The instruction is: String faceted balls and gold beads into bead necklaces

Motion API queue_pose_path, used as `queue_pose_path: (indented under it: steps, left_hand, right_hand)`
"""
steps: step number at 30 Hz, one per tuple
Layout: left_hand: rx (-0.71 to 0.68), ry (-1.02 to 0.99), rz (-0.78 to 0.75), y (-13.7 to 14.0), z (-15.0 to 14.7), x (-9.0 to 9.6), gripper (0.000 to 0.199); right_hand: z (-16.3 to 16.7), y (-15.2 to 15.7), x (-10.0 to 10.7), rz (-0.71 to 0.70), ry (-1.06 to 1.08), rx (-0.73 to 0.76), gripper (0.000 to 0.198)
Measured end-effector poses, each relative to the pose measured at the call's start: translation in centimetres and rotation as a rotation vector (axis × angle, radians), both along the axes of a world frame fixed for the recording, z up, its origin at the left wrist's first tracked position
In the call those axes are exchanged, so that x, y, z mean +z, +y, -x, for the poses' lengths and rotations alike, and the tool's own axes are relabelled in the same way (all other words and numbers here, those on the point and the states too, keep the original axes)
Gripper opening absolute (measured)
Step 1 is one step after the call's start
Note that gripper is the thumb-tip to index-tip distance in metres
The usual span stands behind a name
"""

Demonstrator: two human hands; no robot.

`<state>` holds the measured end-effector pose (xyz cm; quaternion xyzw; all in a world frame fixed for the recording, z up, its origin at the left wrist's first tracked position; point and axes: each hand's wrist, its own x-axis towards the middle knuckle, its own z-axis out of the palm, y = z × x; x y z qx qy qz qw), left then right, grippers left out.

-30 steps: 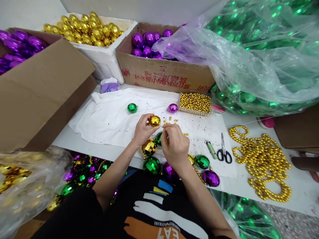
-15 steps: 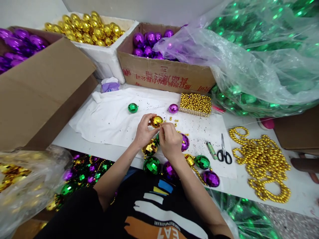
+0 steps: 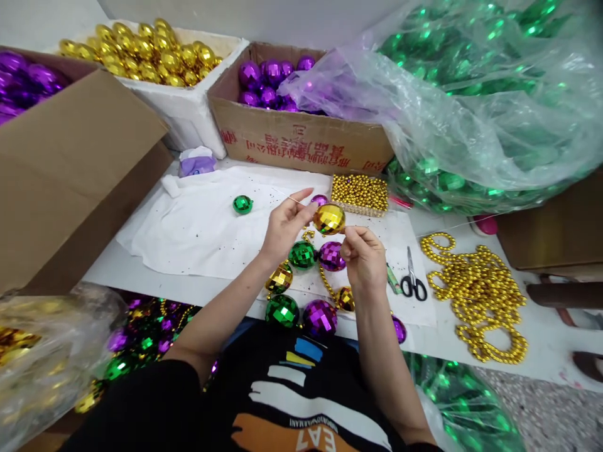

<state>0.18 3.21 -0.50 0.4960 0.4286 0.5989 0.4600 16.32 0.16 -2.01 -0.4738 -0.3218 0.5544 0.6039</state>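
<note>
While both hands meet around it, one gold ball (image 3: 329,219), faceted and shiny, is held up at the centre of the frame, above the worktable (image 3: 188,290). Left hand (image 3: 285,229): thumb and forefinger apart, thumb tip beside the ball's left edge; a thin thread (image 3: 296,201) crosses the fingers. Right hand (image 3: 365,254): thumb and forefinger pinched together at the ball's lower-right end; what lies between them is too small to tell.

Containers, from the ball outward. Clear box (image 3: 362,210), just right and above: small gold beads (image 3: 360,190). Printed carton (image 3: 301,147), upper centre: purple balls (image 3: 273,72). White foam box (image 3: 195,122), upper left: gold balls (image 3: 160,53), heaped. Plain carton (image 3: 80,176), left edge: more purple balls (image 3: 28,75). Plastic bag (image 3: 494,150), upper right: green balls (image 3: 438,56).

Orientation: ball nearly round, no clear long axis; its pinched end points to the lower right of the frame.

Also listed: strung large balls (image 3: 320,318), green, purple and gold, lower centre; single green ball (image 3: 242,204), on white cloth (image 3: 188,232), left of centre; black-handled scissors (image 3: 413,285), right, blades upward; gold bead strands (image 3: 485,289), piled at right.
</note>
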Motion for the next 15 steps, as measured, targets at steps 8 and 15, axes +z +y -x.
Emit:
queue_pose_path:
  steps: [8, 15]
  left_hand:
    - [-0.350, 0.180, -0.081, 3.2, -3.4, 2.9, 0.027]
    - [-0.413, 0.224, -0.195, 3.2, -6.4, 4.7, 0.027]
  right_hand:
    - [-5.1, -1.1, 0.0, -0.130, -0.565, -0.033, 0.031]
    - [-5.8, -1.5, 2.3, -0.297, -0.787, -0.041, 0.019]
